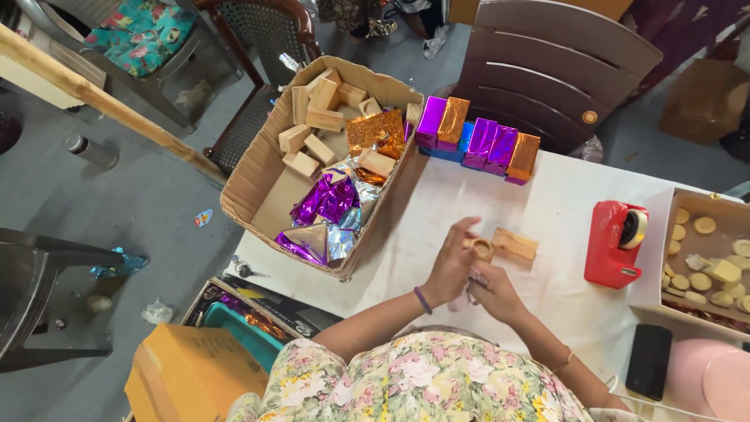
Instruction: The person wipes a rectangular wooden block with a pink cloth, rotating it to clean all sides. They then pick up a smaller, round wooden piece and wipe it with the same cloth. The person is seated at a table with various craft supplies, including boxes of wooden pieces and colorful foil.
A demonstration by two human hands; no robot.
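Observation:
My left hand (453, 262) pinches a small round wooden disc (483, 248) at the end of a plain wooden block (514, 244) lying on the white table (469, 203). My right hand (496, 293) sits just below the left, curled around a small pale scrap whose kind I cannot make out. Both hands are close together near the table's middle.
A cardboard box (258, 168) of wooden blocks and purple, orange and silver foil hangs over the table's left edge. A row of foil-wrapped blocks (478, 141) stands at the back. A red tape dispenser (617, 242), a box of wooden discs (707, 258) and a black phone (648, 361) are at right.

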